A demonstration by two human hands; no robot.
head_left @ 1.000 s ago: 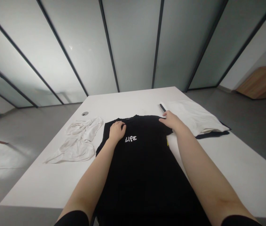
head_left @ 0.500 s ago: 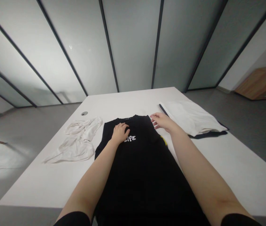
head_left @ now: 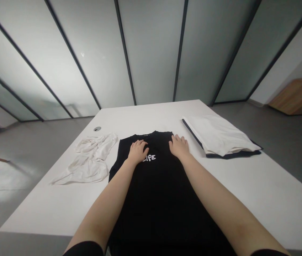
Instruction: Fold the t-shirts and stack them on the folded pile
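A black shirt [head_left: 153, 185] with white lettering lies spread before me, its neckline toward the far side. My left hand [head_left: 138, 151] rests flat on its chest, fingers apart, partly covering the lettering. Over the shirt's right edge, near the shoulder, my right hand [head_left: 179, 145] lies with its fingers stretched out. Neither hand grips the cloth. The shirt's lower end runs toward my body, where it is hard to tell from my own black clothing.
A crumpled white garment [head_left: 90, 161] lies left on the white table [head_left: 142, 119]. To the right sits a flat stack of folded white cloth [head_left: 217, 133] with dark cloth beneath. A round cable hole [head_left: 97, 128] is at the back left. Frosted panels stand behind.
My right hand has moved from beside the shirt's shoulder onto its right edge. The yellow bit seen at that edge no longer shows. My left hand stays in place.
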